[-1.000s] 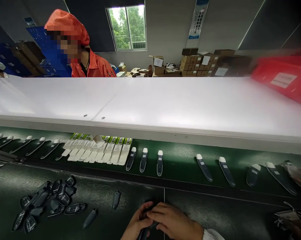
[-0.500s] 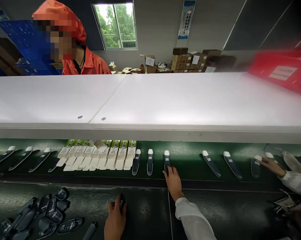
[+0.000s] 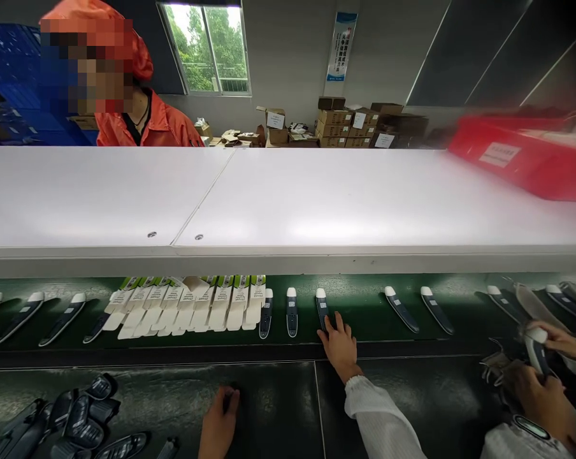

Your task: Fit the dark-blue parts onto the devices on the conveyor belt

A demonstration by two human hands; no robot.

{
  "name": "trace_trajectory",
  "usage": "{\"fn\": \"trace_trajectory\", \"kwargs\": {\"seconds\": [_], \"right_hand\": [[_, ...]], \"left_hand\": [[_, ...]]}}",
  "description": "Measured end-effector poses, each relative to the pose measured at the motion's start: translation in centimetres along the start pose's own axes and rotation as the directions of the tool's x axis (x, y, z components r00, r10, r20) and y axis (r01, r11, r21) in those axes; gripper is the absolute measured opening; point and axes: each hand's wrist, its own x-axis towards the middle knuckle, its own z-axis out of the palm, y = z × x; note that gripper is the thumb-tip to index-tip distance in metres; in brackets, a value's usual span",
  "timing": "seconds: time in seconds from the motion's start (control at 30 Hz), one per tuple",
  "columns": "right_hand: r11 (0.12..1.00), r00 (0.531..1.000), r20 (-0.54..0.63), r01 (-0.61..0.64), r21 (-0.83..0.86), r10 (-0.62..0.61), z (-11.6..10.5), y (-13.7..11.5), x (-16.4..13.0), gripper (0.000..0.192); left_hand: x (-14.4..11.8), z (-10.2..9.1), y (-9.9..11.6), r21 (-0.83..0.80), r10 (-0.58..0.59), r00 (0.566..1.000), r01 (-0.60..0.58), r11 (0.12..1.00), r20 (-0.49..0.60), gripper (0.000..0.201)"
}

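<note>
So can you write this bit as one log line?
right hand: on belt device | left hand: touching small dark part | white boxes: beside

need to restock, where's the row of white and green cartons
The row of white and green cartons lies on the green conveyor belt, left of centre under the white shelf.
</note>
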Motion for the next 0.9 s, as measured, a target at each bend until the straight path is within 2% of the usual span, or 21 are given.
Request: {"fn": "trace_trajectory", "kwargs": {"seconds": [0.07,0.1,0.13,0.2,0.23,0.3,0.37,0.43,0.53,0.6,0.7,0.8,0.9], "right_hand": [[0.992,0.995,0.038,0.084,0.091,-0.087,-1.8,-1.0,-1.9,0.054],[0.972,0.981,0.077,0.162,0.172,-0.177,-2.6,-1.7,-3.3,0.059],[0.931,0.95,0.123,0.246,0.27,-0.287,-3.3,-2.6,-4.9,0.064],[0.834,0.856,0.207,0.361,0.417,-0.474,-4.0,-4.3,-7.9,0.069],[0.805,0.818,0.238,0.383,0.454,-0.524,-4.1,-5.0,-9.1,0.071],[0.792,0.789,0.273,0.391,0.468,-0.551,-3.9,-6.1,-10.5,0.074],[0.806,0.799,0.27,0.391,0.445,-0.537,-3.3,-6.4,-10.4,0.072],[0.834,0.838,0.23,0.384,0.396,-0.495,-2.5,-6.1,-9.0,0.063],[0.926,0.944,0.117,0.268,0.266,-0.307,-1.4,-5.3,-5.5,0.05],[0.974,0.987,0.048,0.143,0.178,-0.154,-0.5,-4.7,-3.1,0.047],[0.996,0.999,0.027,0.026,0.086,-0.028,0.8,-4.1,-0.5,0.049],[0.999,0.998,0.059,0.006,0.05,-0.009,2.1,-3.8,0.4,0.05],[0.999,0.997,0.08,-0.006,0.035,0.003,3.0,-3.4,0.0,0.049]], "left_hand": [[-1.1,1.1,1.8,-0.137,-0.015,0.994,0.03,0.99,0.109,0.048],[-1.7,1.9,2.7,-0.219,-0.003,0.988,0.037,0.975,0.153,0.046],[-2.3,2.8,3.7,-0.3,0.006,0.981,0.053,0.953,0.194,0.044],[-3.2,4.7,5.5,-0.431,0.007,0.963,0.114,0.895,0.269,0.045],[-3.6,5.6,6.3,-0.481,-0.008,0.955,0.156,0.863,0.296,0.046],[-3.7,6.8,7.5,-0.547,-0.047,0.943,0.231,0.805,0.33,0.047],[-3.4,7.2,8.2,-0.593,-0.084,0.94,0.277,0.756,0.332,0.046],[-2.7,7.0,8.2,-0.648,-0.115,0.941,0.305,0.698,0.319,0.04],[-1.7,6.3,7.3,-0.753,-0.162,0.94,0.337,0.565,0.299,0.023],[-1.6,5.7,6.4,-0.786,-0.191,0.932,0.363,0.501,0.308,0.02],[-2.0,5.1,5.5,-0.771,-0.238,0.906,0.423,0.476,0.35,0.03],[-2.7,4.8,5.1,-0.768,-0.308,0.878,0.472,0.433,0.367,0.034],[-3.3,4.9,5.1,-0.772,-0.368,0.859,0.491,0.403,0.355,0.027]]}}
